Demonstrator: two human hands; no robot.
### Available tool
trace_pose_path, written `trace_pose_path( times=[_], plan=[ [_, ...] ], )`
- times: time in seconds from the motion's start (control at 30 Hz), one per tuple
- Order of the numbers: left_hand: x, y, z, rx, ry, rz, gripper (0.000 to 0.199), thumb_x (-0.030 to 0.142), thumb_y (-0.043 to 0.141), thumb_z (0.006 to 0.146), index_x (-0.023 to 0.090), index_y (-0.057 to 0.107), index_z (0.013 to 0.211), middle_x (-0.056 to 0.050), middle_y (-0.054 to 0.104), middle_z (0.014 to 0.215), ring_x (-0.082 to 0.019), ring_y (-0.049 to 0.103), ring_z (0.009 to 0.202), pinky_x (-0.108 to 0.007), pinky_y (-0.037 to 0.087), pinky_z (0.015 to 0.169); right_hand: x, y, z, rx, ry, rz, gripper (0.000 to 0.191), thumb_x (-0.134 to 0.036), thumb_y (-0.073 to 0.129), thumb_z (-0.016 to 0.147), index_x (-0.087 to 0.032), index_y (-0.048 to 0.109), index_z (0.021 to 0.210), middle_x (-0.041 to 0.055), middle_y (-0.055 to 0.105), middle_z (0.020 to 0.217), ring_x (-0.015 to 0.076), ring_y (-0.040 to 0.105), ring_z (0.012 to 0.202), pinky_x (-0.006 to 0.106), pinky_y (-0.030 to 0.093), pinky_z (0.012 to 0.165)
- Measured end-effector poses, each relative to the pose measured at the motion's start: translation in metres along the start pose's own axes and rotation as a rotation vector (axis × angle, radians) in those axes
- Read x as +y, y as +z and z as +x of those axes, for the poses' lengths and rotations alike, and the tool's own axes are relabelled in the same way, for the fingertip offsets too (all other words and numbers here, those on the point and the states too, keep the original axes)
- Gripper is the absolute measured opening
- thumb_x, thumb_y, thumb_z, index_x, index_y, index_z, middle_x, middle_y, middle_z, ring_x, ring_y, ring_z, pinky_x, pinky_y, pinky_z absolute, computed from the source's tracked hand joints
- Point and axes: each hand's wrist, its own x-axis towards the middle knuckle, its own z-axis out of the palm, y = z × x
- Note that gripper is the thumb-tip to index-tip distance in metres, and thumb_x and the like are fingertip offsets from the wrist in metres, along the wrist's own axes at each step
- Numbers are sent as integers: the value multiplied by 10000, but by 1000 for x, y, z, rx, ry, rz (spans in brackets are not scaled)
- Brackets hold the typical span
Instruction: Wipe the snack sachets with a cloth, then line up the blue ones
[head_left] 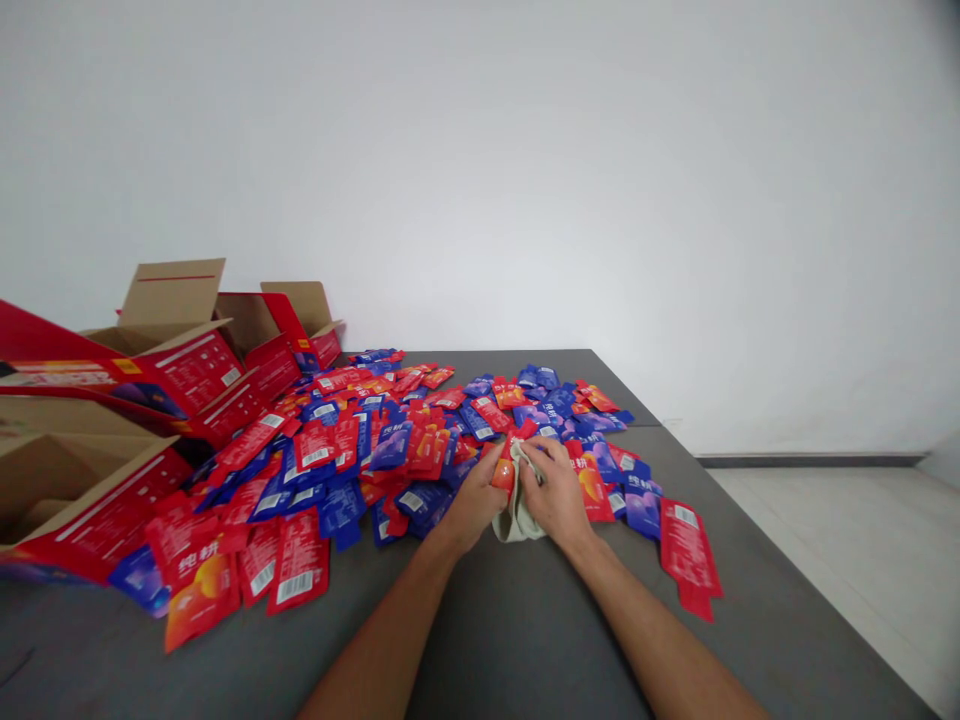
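Observation:
My left hand [474, 500] is closed around a red pouch [503, 476] with an orange picture on it. Bunched in my right hand [553, 490] is a pale grey-green cloth [517, 522], pressed against the pouch near its top. The cloth hangs down between both hands, just above the dark table. Around my hands lie many red and blue pouches [390, 445], heaped mostly to the left and behind. To the right of my right hand are a red pouch with orange fruit [592, 490] and a blue pouch [643, 508].
Open red cardboard boxes [199, 370] stand along the left side, flaps up. A lone red pouch [688, 553] lies face down near the right edge of the dark grey table [540, 640]. Behind the table rises a white wall [480, 180]; pale floor [832, 530] shows at right.

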Motion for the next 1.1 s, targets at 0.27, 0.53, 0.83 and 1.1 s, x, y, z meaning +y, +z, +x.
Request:
trace_pose_path(
  times=[0.27, 0.53, 0.83, 1.1],
  plan=[
    [-15, -18, 10, 194, 87, 88, 500, -6, 660, 608, 200, 596, 1059, -60, 680, 995, -222, 635, 964, -358, 490, 910, -11, 1, -5, -262, -133, 69, 419, -66, 507, 869, -286, 687, 1177, 72, 636, 1137, 237, 565, 1086, 434, 496, 948],
    [1, -37, 42, 536, 210, 26, 346, 54, 676, 704, 199, 524, 979, -3, 631, 884, -125, 649, 774, -403, 559, 862, -2, 4, -8, -201, -80, 45, 374, -88, 528, 852, -260, 708, 1131, 75, 653, 1126, 231, 574, 1077, 421, 505, 954],
    [-8, -59, 61, 554, 273, -97, 496, 98, 704, 708, 272, 520, 1135, -24, 624, 1127, -135, 653, 1020, -291, 502, 952, 7, 6, -7, -125, -31, -13, 354, -90, 533, 825, -251, 726, 1074, 80, 667, 1067, 242, 589, 1028, 425, 513, 917],
    [-15, -38, 72, 186, 252, 422, 445, -45, 646, 560, 221, 704, 912, -86, 680, 1114, -267, 524, 1226, -429, 264, 1163, 16, -2, 0, 0, 112, -110, 295, -109, 546, 812, -202, 739, 1014, 105, 667, 1003, 263, 599, 957, 437, 501, 891]
  ],
)
